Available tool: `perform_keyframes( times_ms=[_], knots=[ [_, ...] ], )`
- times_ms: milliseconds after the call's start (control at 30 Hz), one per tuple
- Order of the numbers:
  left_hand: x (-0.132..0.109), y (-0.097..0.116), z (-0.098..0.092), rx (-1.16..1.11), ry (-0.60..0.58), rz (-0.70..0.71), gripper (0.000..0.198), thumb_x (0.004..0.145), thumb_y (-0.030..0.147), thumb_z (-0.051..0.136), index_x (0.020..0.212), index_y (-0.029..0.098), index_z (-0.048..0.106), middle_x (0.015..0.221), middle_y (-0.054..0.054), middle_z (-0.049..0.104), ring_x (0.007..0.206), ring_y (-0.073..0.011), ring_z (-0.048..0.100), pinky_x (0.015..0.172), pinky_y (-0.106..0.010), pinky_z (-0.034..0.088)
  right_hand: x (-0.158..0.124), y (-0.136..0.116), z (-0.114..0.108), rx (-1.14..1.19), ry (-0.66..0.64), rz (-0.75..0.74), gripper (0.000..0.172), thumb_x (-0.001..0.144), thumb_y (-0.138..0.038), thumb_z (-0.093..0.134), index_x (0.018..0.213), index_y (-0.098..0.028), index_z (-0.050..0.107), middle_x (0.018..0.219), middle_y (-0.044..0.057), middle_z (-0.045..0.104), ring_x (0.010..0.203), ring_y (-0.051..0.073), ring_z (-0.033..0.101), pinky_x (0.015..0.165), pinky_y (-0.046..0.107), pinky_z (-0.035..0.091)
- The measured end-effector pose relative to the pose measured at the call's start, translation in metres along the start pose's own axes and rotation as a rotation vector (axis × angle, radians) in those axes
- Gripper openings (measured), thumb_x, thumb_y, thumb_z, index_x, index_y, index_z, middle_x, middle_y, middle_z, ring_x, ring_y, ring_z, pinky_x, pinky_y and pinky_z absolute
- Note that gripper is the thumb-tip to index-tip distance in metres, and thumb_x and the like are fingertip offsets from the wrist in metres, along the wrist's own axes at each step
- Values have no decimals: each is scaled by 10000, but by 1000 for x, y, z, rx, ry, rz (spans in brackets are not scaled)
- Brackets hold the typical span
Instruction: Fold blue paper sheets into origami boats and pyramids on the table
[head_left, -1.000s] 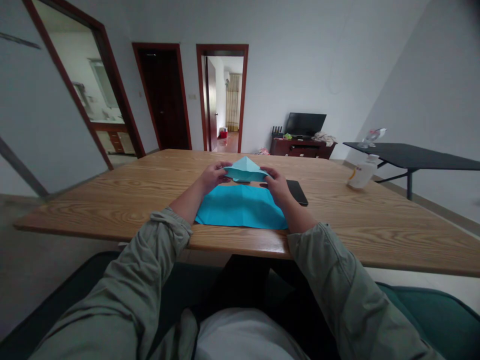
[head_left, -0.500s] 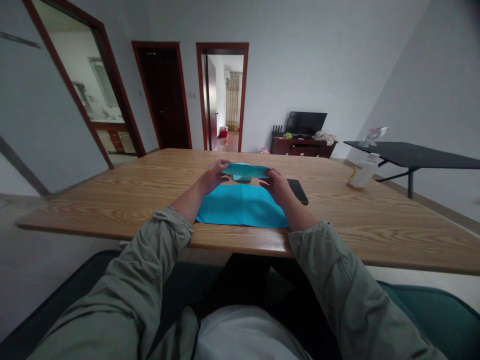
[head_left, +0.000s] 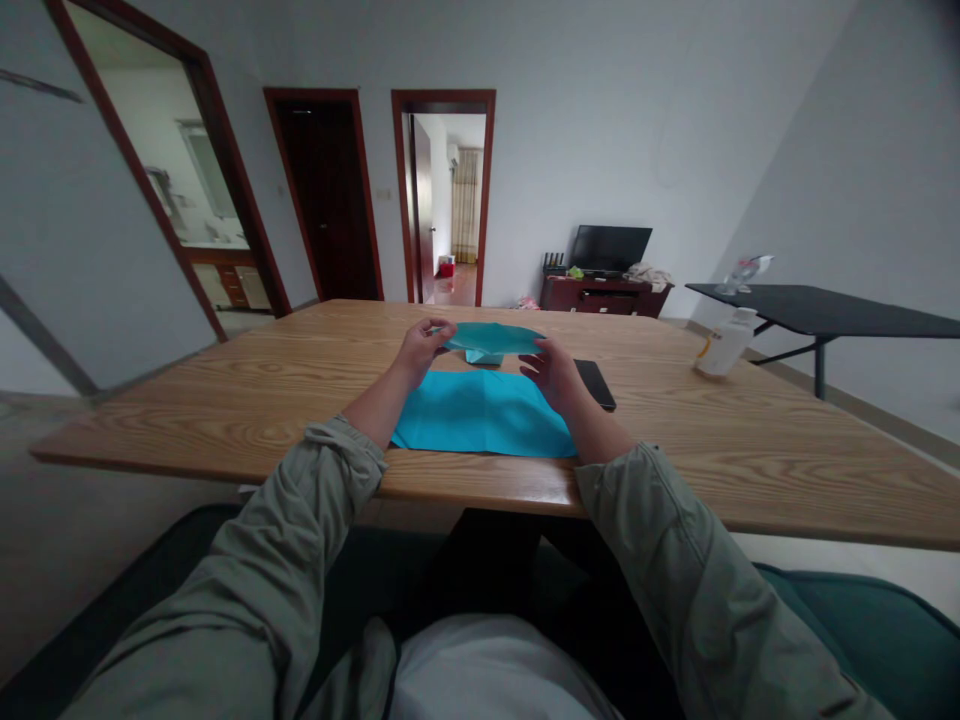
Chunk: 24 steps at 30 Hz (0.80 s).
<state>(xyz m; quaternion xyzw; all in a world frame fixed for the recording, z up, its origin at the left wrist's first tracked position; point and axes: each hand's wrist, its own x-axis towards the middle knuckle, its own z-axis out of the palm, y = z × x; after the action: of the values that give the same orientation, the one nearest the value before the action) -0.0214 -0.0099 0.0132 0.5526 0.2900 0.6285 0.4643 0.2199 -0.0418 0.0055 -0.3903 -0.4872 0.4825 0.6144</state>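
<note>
My left hand and my right hand hold up a folded piece of blue-green paper by its two ends, just above the far edge of a flat blue paper sheet. The folded paper is tilted, with a small pointed flap hanging below it. The flat sheet lies on the wooden table, under and between my wrists. Neither hand touches it. A black phone lies just right of my right hand.
A white plastic bottle stands on the wooden table at the right. Beyond it is a black table. A low cabinet with a TV stands against the far wall. A teal seat is below the near table edge.
The folded paper has tipped back from showing its triangular face to a flatter, edge-on view. My hands have risen slightly with it, and the flat sheet has not moved.
</note>
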Motion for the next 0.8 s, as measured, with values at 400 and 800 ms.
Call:
perform_keyframes(
  times_ms=[400,800],
  knots=[
    [-5,4,5,25,4,-12,413,628,390,787,913,170,585,753,13,605,633,-96,585,570,-220,505,0,0,0,18,85,-93,370,643,-494,713,901,-267,575,872,-36,612,708,117,583,591,224,466],
    [1,-2,-1,37,27,-41,323,630,339,765,850,173,596,746,15,594,645,-103,593,576,-226,515,3,5,-1,-47,117,-112,403,621,-425,715,969,-255,605,654,-67,495,518,70,481,441,184,354]
  ],
)
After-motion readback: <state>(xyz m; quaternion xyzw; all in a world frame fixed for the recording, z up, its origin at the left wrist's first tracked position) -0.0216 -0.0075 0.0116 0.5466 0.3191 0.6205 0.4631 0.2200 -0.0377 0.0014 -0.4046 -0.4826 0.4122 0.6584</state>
